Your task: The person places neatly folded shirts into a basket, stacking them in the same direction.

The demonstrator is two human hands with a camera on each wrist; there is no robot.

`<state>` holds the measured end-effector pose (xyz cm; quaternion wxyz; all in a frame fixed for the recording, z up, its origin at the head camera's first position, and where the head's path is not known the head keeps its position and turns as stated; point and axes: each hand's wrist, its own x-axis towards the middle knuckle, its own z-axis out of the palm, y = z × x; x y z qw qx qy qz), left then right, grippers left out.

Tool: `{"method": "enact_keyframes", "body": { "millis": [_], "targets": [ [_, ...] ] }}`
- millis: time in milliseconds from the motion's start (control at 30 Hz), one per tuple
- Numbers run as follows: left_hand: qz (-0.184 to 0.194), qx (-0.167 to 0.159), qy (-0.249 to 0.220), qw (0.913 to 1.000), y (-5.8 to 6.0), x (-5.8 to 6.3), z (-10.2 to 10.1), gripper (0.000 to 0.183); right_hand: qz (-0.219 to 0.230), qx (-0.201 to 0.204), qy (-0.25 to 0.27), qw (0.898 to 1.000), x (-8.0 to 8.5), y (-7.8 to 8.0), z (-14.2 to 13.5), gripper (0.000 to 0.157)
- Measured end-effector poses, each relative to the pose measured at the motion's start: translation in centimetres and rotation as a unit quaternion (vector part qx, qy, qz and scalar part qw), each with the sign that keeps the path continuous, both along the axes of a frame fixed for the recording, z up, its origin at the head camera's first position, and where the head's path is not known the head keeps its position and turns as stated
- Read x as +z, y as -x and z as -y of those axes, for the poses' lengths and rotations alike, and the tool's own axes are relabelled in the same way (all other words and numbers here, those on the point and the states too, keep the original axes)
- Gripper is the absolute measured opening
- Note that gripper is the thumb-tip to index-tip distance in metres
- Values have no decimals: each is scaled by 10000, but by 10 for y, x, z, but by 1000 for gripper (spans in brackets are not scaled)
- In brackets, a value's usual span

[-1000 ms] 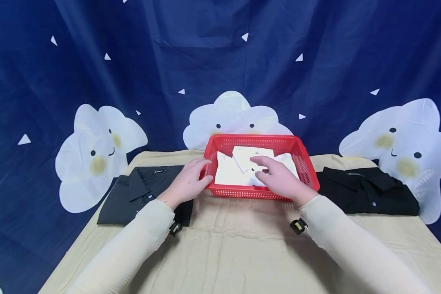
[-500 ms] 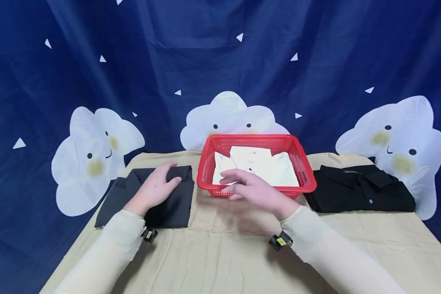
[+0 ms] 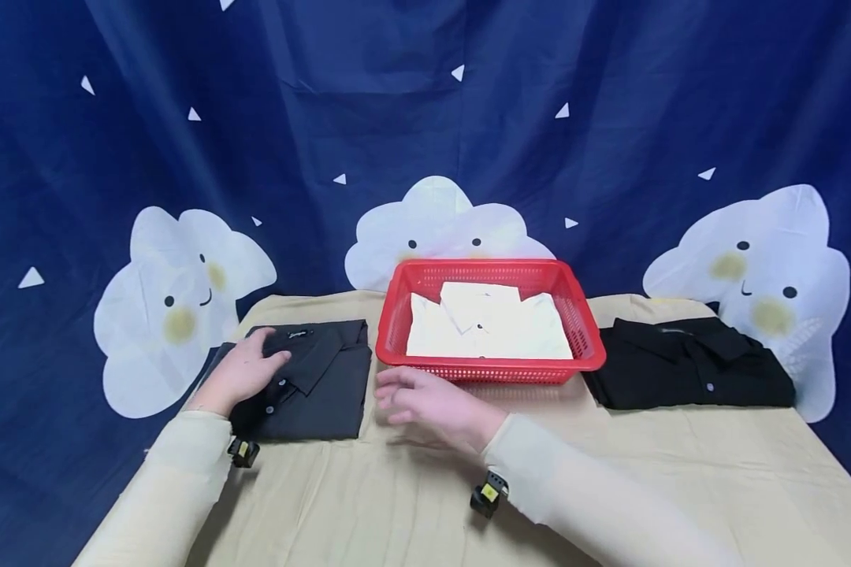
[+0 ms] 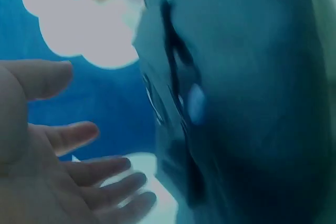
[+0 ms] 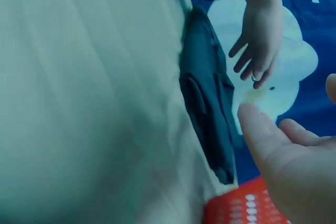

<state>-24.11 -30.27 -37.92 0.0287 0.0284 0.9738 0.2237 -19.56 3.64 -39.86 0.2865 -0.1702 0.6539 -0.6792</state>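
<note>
At the left of the table lies a folded dark grey shirt (image 3: pixel 326 394), collar and buttons facing up. My left hand (image 3: pixel 244 370) hovers over its left part with loosely spread fingers; the left wrist view shows that hand (image 4: pixel 68 156) apart from the cloth. My right hand (image 3: pixel 432 402) hangs above the table just in front of a red plastic basket (image 3: pixel 496 366), its fingers slightly bent around nothing. Inside the basket lies a folded white shirt (image 3: pixel 539 331). From the right wrist, the dark shirt (image 5: pixel 207 98) appears beyond my right hand (image 5: pixel 294 161).
Right of the basket lies a folded black shirt (image 3: pixel 688 366). A beige cloth (image 3: pixel 369 504) covers the table. Behind it hangs a dark blue curtain (image 3: pixel 369 102) with white clouds.
Both hands have moved left: the left from the basket's side to over the dark grey shirt, the right from above the basket to in front of it. The basket stays put.
</note>
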Motion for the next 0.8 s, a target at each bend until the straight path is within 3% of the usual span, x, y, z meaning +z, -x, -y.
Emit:
{"method": "enact_keyframes", "body": {
  "millis": [200, 433, 800],
  "targets": [
    [202, 457, 181, 9986, -1, -8, 34, 72, 107, -232, 158, 9995, -14, 1, 19, 51],
    [503, 841, -112, 9951, -6, -12, 69, 76, 253, -459, 60, 9986, -29, 9, 39, 63],
    [987, 955, -523, 9891, -9, -14, 91, 77, 291, -917, 19, 9954, -37, 7, 52, 64]
  ]
}}
